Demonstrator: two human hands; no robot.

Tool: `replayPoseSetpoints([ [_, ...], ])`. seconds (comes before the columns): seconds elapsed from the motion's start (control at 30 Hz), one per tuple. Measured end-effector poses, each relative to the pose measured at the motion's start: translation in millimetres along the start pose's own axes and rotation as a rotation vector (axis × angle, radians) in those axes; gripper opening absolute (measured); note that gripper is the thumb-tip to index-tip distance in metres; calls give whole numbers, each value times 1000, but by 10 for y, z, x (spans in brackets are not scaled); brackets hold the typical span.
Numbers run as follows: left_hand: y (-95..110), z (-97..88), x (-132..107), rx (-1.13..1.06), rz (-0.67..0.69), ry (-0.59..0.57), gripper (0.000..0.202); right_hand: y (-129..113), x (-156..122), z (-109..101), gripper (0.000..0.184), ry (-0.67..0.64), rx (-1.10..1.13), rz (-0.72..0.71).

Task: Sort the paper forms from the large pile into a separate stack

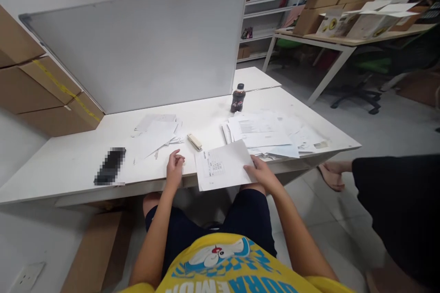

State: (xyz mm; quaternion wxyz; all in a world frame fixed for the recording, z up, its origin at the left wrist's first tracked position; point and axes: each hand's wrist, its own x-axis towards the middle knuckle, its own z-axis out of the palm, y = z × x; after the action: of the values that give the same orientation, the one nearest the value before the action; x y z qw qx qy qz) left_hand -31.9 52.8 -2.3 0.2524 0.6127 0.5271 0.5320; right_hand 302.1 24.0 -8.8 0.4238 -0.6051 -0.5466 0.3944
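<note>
My right hand (259, 171) grips the right edge of a printed sheet of paper (232, 167), thumb on top. The sheet hangs over the table's front edge, above my lap; whether more sheets lie beneath it I cannot tell. My left hand (175, 165) rests at the table edge with its fingers curled, left of the sheet and apart from it. What those fingers hold, if anything, does not show. A cream stapler (195, 142) lies between a left paper pile (156, 132) and the sheet. A larger paper pile (264, 130) spreads to the right.
A dark bottle (238, 99) stands upright behind the right pile. A pixelated black phone-like object (112, 165) lies at left. The whiteboard (144, 46) leans along the table's back, beside stacked cartons (51, 91). Another person's leg (343, 166) is at the right.
</note>
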Motion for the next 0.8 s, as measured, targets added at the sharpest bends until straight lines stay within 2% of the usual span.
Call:
replayPoseSetpoints([
  [0.07, 40, 110, 121, 159, 94, -101, 39, 19, 37, -58, 44, 12, -12, 8],
  [0.17, 96, 299, 348, 360, 259, -352, 46, -15, 136, -56, 38, -8, 7, 27],
  [0.27, 117, 391, 508, 447, 269, -515, 50, -35, 186, -19, 38, -32, 86, 47],
  [0.37, 116, 357, 547, 381, 217, -521, 49, 4, 163, 4, 42, -34, 196, 72],
  [0.53, 126, 280, 488, 222, 165, -452, 40, 101, 118, 13, 49, -33, 282, 90],
  [0.7, 93, 331, 469, 323, 263, -451, 41, 46, 91, 5, 44, -12, 135, 108],
  [0.8, 41, 370, 483, 423, 354, -405, 42, -45, 19, 53, 42, -4, 137, 153],
])
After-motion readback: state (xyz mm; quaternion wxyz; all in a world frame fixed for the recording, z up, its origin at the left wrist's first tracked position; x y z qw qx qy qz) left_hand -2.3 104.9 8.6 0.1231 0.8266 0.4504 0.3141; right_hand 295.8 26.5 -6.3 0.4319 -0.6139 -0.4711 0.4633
